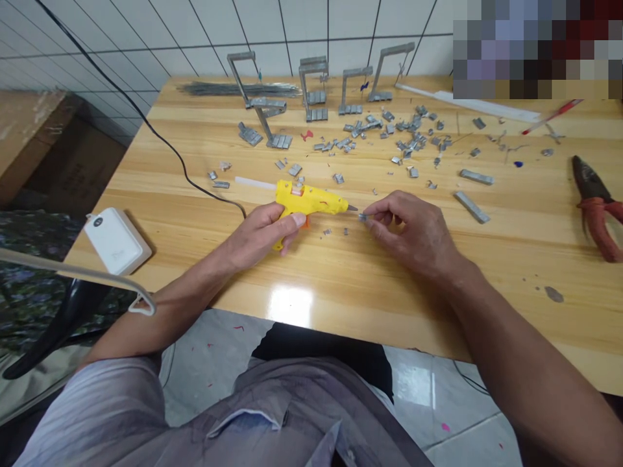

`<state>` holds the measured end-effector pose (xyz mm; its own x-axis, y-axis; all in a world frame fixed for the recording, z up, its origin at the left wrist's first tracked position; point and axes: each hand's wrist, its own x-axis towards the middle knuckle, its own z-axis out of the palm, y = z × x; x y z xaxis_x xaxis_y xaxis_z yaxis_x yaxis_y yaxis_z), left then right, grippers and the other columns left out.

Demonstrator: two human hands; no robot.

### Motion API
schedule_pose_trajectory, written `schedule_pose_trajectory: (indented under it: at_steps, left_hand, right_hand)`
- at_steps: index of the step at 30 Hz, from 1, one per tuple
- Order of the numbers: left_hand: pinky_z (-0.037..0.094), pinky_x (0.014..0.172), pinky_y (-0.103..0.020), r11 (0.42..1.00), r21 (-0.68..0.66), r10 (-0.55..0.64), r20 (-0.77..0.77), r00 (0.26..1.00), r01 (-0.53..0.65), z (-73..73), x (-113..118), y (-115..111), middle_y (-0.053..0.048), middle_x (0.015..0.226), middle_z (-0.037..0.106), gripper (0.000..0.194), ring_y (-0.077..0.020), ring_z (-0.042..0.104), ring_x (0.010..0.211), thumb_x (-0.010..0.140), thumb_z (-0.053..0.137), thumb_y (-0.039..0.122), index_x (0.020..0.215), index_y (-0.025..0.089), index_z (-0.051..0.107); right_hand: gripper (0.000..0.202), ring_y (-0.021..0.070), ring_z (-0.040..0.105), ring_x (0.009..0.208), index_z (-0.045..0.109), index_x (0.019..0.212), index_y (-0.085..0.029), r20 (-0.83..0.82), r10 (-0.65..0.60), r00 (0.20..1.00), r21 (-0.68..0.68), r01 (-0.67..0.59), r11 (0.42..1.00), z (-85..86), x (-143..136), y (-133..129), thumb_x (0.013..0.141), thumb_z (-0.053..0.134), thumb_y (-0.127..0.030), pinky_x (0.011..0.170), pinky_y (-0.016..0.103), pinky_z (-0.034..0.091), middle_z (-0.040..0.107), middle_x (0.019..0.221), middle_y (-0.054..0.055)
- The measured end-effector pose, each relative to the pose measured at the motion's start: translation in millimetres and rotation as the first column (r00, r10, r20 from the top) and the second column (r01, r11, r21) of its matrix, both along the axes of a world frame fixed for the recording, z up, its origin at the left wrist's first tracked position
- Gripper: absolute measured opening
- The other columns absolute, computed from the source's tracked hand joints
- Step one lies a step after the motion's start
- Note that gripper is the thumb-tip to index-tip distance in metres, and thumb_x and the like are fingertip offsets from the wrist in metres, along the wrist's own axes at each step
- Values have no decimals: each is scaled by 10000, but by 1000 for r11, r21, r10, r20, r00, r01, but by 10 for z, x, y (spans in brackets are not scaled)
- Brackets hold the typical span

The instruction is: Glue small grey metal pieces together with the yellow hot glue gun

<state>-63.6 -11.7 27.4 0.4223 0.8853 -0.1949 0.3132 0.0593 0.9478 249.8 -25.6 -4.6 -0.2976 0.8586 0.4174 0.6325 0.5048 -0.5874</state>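
Note:
My left hand (272,233) is wrapped round the handle of a yellow hot glue gun (314,199). A whitish glue stick (256,183) juts from its back end, and its metal nozzle points right. Close to the nozzle tip, my right hand (413,227) pinches a small grey metal-looking piece (363,217) between thumb and fingertips. Whether nozzle and piece touch, I cannot tell. Tiny grey scraps (328,231) lie on the table below the nozzle.
Several grey frame-like stands (346,91) stand along the back, before a bundle of thin rods (204,89). Loose grey pieces (413,136) are scattered mid-table. Red-handled pliers (601,220) lie right, a white power bank (117,241) left. A black cord (170,144) crosses the left side.

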Motion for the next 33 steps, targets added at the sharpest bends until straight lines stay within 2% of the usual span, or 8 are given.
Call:
schedule_pose_trajectory:
  at_steps: [4, 17, 23, 28, 33]
  left_hand:
    - [474, 564, -274, 1000, -16, -19, 14, 1000, 20, -4, 19, 15, 2, 601, 602, 572, -121, 575, 540, 975, 788, 652, 678, 190, 626]
    - [480, 579, -280, 998, -22, -60, -10, 998, 60, -2, 31, 10, -12, 578, 608, 581, -126, 573, 538, 988, 765, 631, 636, 196, 611]
    - [469, 564, -284, 1000, -28, -3, 18, 1000, 4, -16, 11, 4, 4, 606, 623, 490, -127, 568, 526, 979, 784, 596, 738, 189, 659]
    - [476, 607, -285, 999, -16, -51, -8, 999, 51, -26, -10, 8, -10, 600, 619, 549, -126, 584, 549, 1026, 741, 576, 654, 193, 615]
    - [479, 607, -288, 998, -26, -49, -25, 998, 49, -33, -8, 16, -16, 602, 617, 565, -130, 582, 556, 1018, 749, 598, 649, 193, 611]
  right_hand:
    - [98, 222, 717, 786, 792, 1000, -273, 7, -2, 1000, -20, 2, 1000, 15, 3, -6, 995, 698, -243, 737, 386, 570, 793, 891, 40]
    - [115, 231, 711, 805, 784, 1002, -280, 31, -15, 999, -46, 16, 999, 16, -5, -10, 990, 671, -259, 760, 393, 574, 782, 879, 39]
    - [118, 227, 715, 807, 781, 995, -269, 26, 0, 1000, -62, 2, 998, 46, -9, -16, 997, 663, -268, 759, 387, 568, 781, 886, 44]
    - [120, 225, 717, 806, 783, 1002, -272, 25, 4, 1000, -63, -3, 998, 50, -13, -9, 1005, 663, -267, 755, 384, 567, 787, 896, 42]
    - [107, 232, 718, 799, 784, 997, -275, 20, 5, 1000, -64, -4, 998, 45, -10, -6, 998, 677, -269, 745, 394, 571, 790, 894, 46]
